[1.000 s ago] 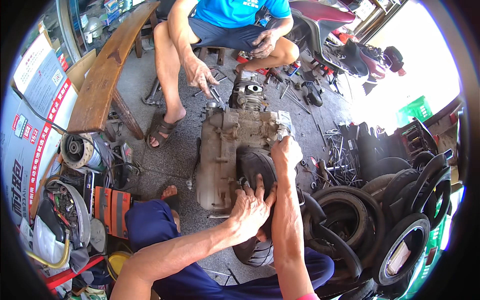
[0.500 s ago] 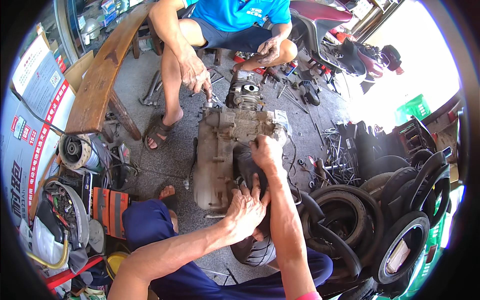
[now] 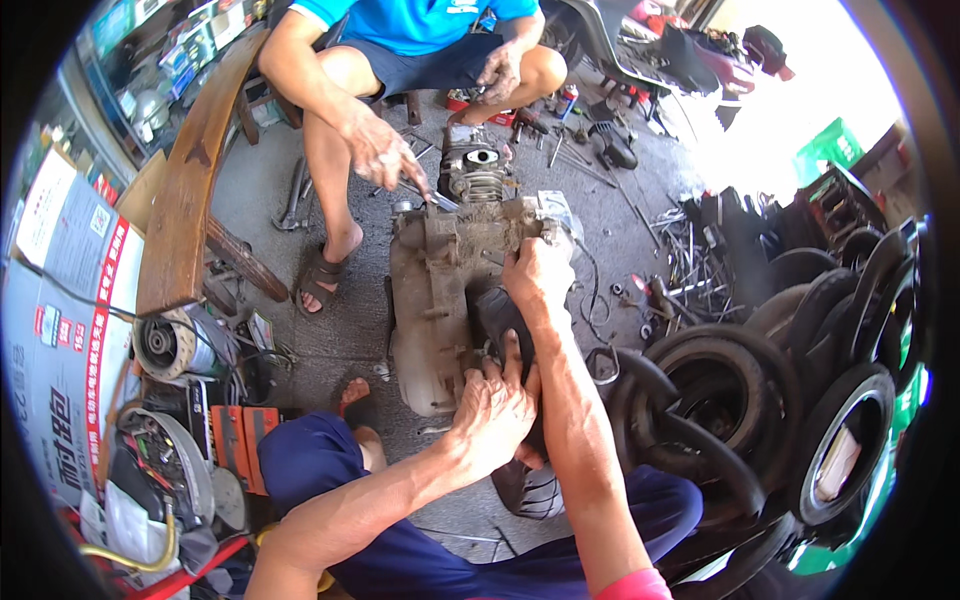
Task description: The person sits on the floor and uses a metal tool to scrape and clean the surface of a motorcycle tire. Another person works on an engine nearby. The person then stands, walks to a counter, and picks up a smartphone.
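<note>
A dusty grey scooter engine [image 3: 425, 290] lies on the floor between my knees, its finned cylinder [image 3: 478, 180] at the far end. On the near side its rear wheel's tyre [image 3: 538, 490] shows below my arms. My left hand [image 3: 495, 415] rests on the black tyre with its fingers stretched and apart. Farther forward, my right hand [image 3: 540, 280] is closed against the engine's right side. Its curled fingers hide what they hold, if anything. Across from me, a co-worker's hand [image 3: 385, 155] points a finger at the engine's far left corner, near a shiny metal tool [image 3: 443, 202].
Several loose tyres [image 3: 850, 440] are piled at the right, with scattered metal tools [image 3: 690, 260] beyond. A wooden bench [image 3: 185, 200] stands at the left, beside a large printed carton [image 3: 70, 330]. An orange and grey box [image 3: 240, 445] sits by my left knee.
The view has shifted a little. The co-worker's pointing finger has moved slightly right along the engine's corner, toward the cylinder. Both my hands stay at about the same places on engine and tyre.
</note>
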A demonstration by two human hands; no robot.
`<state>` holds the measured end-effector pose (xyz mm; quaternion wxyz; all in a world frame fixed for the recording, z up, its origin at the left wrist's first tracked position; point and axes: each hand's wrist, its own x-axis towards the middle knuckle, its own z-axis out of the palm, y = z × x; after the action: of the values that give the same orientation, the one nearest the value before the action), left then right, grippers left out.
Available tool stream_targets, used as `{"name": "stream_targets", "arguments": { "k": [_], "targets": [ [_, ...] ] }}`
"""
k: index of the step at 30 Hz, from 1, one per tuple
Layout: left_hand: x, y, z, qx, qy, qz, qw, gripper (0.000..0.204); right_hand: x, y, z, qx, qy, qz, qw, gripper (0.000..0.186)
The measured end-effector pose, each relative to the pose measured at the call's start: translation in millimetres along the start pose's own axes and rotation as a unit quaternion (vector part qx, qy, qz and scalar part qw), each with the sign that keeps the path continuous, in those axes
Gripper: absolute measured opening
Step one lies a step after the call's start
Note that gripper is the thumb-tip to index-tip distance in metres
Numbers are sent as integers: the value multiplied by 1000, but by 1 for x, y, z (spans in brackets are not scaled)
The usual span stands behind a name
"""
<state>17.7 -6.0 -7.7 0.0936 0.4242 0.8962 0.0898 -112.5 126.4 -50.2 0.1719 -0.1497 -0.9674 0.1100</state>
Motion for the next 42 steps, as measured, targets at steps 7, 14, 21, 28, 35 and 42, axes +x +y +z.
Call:
{"name": "stream_targets", "arguments": {
  "k": [7, 14, 21, 28, 35, 42],
  "targets": [
    [8, 2, 13, -15, 49, 22, 998, 141, 5, 24, 0, -11, 13, 2, 1000, 13],
    [4, -3, 5, -61, 6, 29, 998, 140, 3, 14, -3, 69, -122, 20, 990, 27],
    [8, -3, 5, -93, 5, 60, 994, 143, 4, 18, -9, 13, -4, 52, 999, 11],
    [7, -5, 0, -77, -1, 62, 995, 144, -8, 70, -37, 97, 39, 79, 991, 33],
    [3, -8, 6, -72, 3, 61, 996, 147, -44, 143, -141, 90, -59, 37, 993, 35],
    [3, -7, 0, -100, -19, 56, 993, 146, -84, 151, -160, -47, -30, -46, 997, 27]
  ]
}}
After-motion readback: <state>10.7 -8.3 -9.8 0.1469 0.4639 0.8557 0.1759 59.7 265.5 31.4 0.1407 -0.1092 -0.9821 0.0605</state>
